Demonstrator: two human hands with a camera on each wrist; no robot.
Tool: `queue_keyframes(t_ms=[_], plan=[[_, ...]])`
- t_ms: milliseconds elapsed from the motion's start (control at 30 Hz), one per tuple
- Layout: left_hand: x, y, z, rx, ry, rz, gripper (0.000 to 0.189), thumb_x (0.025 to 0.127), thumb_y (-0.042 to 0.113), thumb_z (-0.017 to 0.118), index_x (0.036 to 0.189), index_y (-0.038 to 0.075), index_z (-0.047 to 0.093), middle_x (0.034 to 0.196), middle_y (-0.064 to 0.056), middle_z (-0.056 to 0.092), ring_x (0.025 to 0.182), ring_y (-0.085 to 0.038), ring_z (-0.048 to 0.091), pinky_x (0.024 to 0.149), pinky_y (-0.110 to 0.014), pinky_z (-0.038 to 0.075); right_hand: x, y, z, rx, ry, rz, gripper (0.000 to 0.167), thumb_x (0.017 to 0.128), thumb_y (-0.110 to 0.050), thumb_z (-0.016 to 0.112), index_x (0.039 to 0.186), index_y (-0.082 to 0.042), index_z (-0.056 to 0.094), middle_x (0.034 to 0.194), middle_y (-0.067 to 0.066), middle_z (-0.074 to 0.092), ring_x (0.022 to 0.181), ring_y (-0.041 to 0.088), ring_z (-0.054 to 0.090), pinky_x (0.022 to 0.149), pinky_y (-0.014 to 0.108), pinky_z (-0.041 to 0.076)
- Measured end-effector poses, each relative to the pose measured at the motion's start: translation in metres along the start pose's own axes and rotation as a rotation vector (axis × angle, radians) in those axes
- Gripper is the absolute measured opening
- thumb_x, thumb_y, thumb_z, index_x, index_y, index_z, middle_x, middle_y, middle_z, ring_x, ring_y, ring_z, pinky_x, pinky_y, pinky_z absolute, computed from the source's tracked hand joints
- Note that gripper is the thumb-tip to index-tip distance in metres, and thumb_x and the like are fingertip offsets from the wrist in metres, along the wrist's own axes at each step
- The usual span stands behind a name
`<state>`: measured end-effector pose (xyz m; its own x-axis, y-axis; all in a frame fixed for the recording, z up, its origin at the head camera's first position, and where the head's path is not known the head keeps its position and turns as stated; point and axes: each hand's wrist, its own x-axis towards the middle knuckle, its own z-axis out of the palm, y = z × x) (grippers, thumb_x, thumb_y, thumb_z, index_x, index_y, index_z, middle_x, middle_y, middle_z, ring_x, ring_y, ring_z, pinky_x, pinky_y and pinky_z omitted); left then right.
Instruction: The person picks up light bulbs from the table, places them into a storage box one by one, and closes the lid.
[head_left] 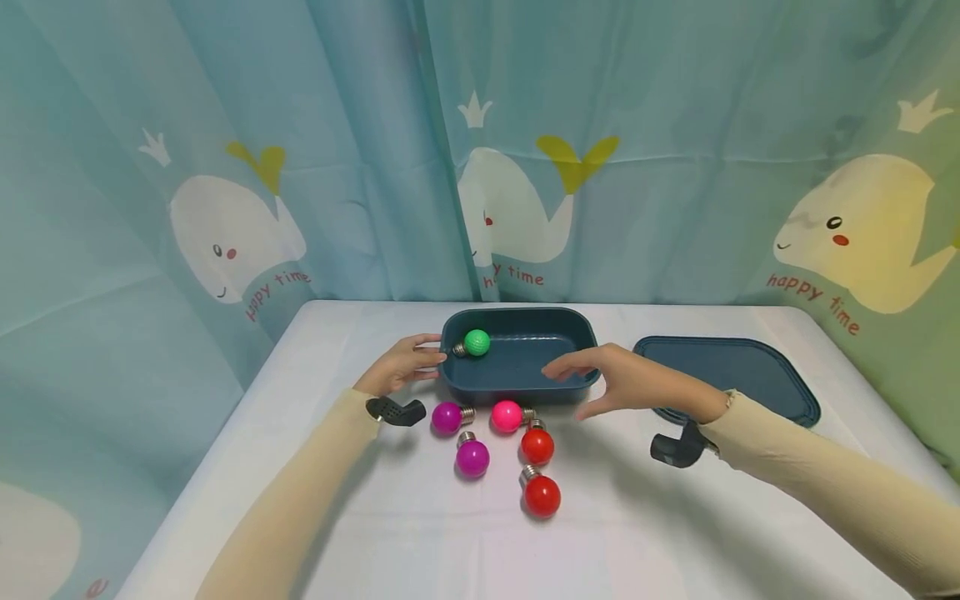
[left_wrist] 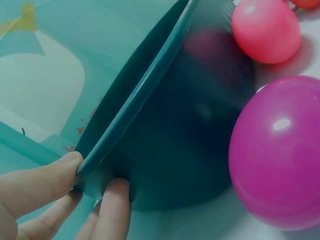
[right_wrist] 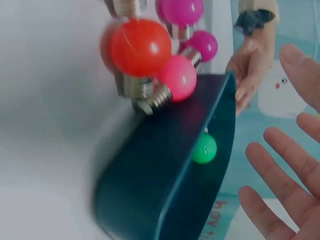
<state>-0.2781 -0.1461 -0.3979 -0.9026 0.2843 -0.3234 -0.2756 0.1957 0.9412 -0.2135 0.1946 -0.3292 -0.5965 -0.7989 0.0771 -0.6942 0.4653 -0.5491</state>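
Observation:
A dark blue rectangular bin (head_left: 517,387) stands near the back of the table, with a green light bulb (head_left: 477,342) lying inside at its left end. My left hand (head_left: 405,363) is at the bin's left end, straight fingertips touching the rim and outer wall. Above the bin's right front part hovers my right hand (head_left: 618,379), fingers spread and holding nothing. In front of the bin lie two purple bulbs (head_left: 447,418), a pink bulb (left_wrist: 266,27) and two red bulbs (head_left: 542,496), all with metal screw bases. One red bulb (right_wrist: 141,47) is close to the pink one.
To the right of the bin lies a flat dark blue lid or tray (head_left: 727,367), partly covered by my right forearm. A white cloth (head_left: 420,533) covers the table. Behind and beside it hangs a blue-green curtain (head_left: 375,125) printed with whales.

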Motion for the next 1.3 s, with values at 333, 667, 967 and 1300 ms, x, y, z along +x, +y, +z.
queue_keyframes(t_ms=[333, 667, 967, 1300], plan=[[0.001, -0.001, -0.001, -0.015, -0.01, 0.007, 0.059, 0.094, 0.005, 0.052, 0.146, 0.0, 0.025, 0.142, -0.026, 0.038, 0.123, -0.03, 0.049, 0.108, -0.046, 0.039, -0.023, -0.016, 0.03, 0.0, 0.048, -0.074, 0.052, 0.075, -0.021, 0.08, 0.122, -0.011, 0.061, 0.117, 0.002, 0.066, 0.103, 0.015, 0.062, 0.086, 0.029, 0.055], [0.0, 0.001, -0.001, -0.014, -0.019, 0.009, 0.06, 0.095, 0.006, 0.052, 0.147, -0.001, 0.023, 0.144, -0.026, 0.036, 0.129, -0.035, 0.043, 0.109, -0.046, 0.037, -0.03, -0.025, 0.06, 0.077, 0.012, -0.091, 0.053, 0.071, -0.01, 0.08, 0.121, -0.009, 0.061, 0.116, 0.003, 0.066, 0.107, 0.018, 0.062, 0.089, 0.035, 0.054], [0.0, 0.0, 0.0, -0.015, -0.013, 0.005, 0.059, 0.095, 0.006, 0.052, 0.146, 0.0, 0.025, 0.144, -0.026, 0.036, 0.129, -0.034, 0.044, 0.109, -0.046, 0.038, -0.027, -0.028, 0.081, 0.063, -0.025, -0.145, 0.049, 0.074, -0.017, 0.08, 0.119, -0.013, 0.062, 0.116, -0.002, 0.066, 0.11, 0.012, 0.06, 0.093, 0.03, 0.053], [0.001, -0.001, 0.0, -0.016, -0.007, 0.003, 0.058, 0.095, 0.006, 0.052, 0.146, 0.0, 0.026, 0.143, -0.025, 0.038, 0.122, -0.028, 0.05, 0.109, -0.045, 0.039, -0.025, -0.033, 0.096, -0.009, -0.043, -0.045, 0.047, 0.074, -0.02, 0.08, 0.118, -0.017, 0.064, 0.114, -0.007, 0.066, 0.11, 0.011, 0.06, 0.093, 0.029, 0.053]])
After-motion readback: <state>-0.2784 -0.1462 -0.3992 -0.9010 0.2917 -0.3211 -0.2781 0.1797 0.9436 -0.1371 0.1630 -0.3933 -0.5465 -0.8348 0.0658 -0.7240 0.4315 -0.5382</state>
